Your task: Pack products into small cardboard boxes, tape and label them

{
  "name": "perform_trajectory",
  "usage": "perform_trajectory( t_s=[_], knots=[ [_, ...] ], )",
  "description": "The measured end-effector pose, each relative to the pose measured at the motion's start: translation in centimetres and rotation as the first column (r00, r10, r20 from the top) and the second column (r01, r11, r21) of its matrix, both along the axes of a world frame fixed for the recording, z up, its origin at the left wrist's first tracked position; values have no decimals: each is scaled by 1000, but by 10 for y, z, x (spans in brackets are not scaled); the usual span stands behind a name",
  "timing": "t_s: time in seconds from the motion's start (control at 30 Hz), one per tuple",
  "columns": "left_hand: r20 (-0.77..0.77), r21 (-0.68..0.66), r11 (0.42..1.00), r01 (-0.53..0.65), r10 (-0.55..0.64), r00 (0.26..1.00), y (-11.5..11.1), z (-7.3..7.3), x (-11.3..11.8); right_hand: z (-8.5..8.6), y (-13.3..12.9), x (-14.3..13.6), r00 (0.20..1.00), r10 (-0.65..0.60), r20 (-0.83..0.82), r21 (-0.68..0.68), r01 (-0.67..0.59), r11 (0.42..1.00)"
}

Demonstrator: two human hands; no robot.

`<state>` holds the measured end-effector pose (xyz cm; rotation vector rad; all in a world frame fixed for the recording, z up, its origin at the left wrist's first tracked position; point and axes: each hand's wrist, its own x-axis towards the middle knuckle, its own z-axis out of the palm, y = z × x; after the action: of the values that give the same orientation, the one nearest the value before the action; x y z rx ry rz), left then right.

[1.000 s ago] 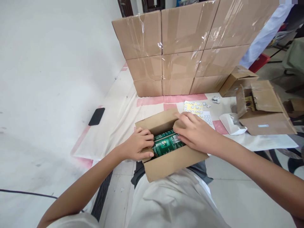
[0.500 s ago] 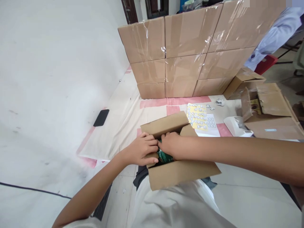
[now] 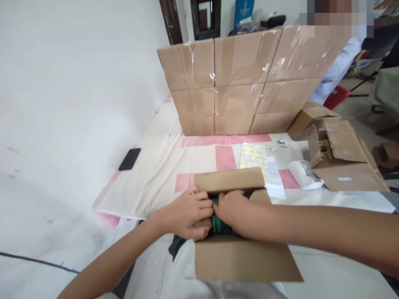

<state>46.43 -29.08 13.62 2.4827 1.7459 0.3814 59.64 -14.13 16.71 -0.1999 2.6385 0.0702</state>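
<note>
An open cardboard box stands right in front of my body with its flaps spread. My left hand is closed over the box's left side, fingers curled across the folded flap there. Inside lies a dark green item with pale print; only a strip of it shows. My right hand reaches into the box from the right and grips the green item, its thumb beside my left fingertips. The tips of the right fingers are hidden inside.
Taped cartons form a wall at the table's back. A black phone lies left. To the right are a yellow sticker sheet, a white tape dispenser and an opened carton. Behind the cartons is a person in a light blue sleeve.
The view has tilted up a little, so the box and both hands sit lower in it. The box is turned slightly, its near flap more in view. Both hands keep their places on it.
</note>
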Motion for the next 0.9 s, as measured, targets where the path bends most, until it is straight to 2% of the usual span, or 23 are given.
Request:
perform_trajectory(
  t_s=[0.13,0.23,0.37,0.5,0.6,0.7,0.8,0.9],
  knots=[
    [-9,64,997,31,-31,999,-1,-8,1,10,7,3,991,102,86,41,-106,994],
    [-10,146,989,23,-22,1000,-4,-13,0,9,9,-1,990,142,16,27,-142,989],
    [-42,220,975,17,-7,999,-13,-14,1,-5,9,-3,960,242,-140,47,-238,970],
    [-74,306,952,14,9,997,-23,-18,-2,-20,12,0,851,401,-340,96,-392,915],
    [-118,442,897,2,56,991,-23,-24,-7,-26,15,3,732,498,-465,114,-508,854],
    [-195,536,841,67,47,980,-20,-28,-13,-32,12,3,662,533,-527,158,-539,827],
    [-273,478,874,90,50,961,-22,-27,-20,-53,5,-8,624,531,-574,216,-510,833],
    [-289,460,886,52,94,953,-23,-33,-32,-91,-5,-33,674,469,-571,259,-394,882]
  ],
)
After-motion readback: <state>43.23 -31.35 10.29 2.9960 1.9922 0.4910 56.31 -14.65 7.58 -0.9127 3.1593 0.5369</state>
